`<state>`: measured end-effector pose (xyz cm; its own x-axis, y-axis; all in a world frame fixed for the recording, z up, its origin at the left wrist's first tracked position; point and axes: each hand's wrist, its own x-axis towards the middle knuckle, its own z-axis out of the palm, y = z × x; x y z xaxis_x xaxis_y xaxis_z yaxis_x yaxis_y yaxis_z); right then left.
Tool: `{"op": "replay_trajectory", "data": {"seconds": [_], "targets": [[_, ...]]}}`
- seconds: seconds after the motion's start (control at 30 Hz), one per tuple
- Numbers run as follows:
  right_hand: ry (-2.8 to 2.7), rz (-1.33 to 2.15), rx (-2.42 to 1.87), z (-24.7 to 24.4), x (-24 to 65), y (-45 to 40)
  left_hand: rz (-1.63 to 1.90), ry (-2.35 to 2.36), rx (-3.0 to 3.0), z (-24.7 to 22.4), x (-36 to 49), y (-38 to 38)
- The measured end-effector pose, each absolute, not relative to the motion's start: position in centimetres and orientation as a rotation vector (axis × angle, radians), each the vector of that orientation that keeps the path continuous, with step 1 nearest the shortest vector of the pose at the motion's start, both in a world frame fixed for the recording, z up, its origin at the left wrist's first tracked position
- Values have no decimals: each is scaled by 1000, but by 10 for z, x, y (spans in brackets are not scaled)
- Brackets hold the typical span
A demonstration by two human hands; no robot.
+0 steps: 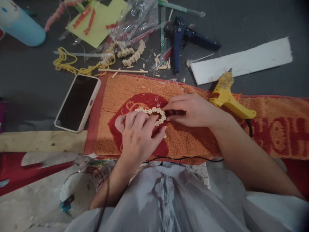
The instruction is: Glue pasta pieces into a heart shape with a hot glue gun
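Observation:
A small curved piece made of pale short sticks (162, 117) lies over the red print of an orange towel (193, 141). My left hand (140, 133) is laid over its left part, with fingers bent round it and hiding much of it. At its right edge, my right hand (190, 111) has its thumb and fingertips brought close together; whether a tiny part is between them cannot be made out. A yellow glue gun (231, 101) rests on the towel to the right of my right hand.
A phone (77, 103) lies left of the towel. Behind it are yellow string (70, 62), wavy stick pieces (135, 54), cut bits, plastic wrappers (137, 19), a blue cutter (178, 45) and a white strip (241, 61). A black cable crosses the front edge; a bin (79, 190) stands below.

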<state>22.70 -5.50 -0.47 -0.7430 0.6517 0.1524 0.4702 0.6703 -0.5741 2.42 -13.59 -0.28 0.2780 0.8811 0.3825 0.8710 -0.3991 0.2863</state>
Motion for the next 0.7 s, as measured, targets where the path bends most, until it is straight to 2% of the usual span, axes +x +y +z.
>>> {"op": "replay_trajectory", "data": {"seconds": [0.17,0.7], "targets": [[-2543,671,-901,-4,226,-57,700,1786,2473,1,17,-141],[-2517,637,-873,-7,223,-60,818,1809,2516,-4,22,-147]]}}
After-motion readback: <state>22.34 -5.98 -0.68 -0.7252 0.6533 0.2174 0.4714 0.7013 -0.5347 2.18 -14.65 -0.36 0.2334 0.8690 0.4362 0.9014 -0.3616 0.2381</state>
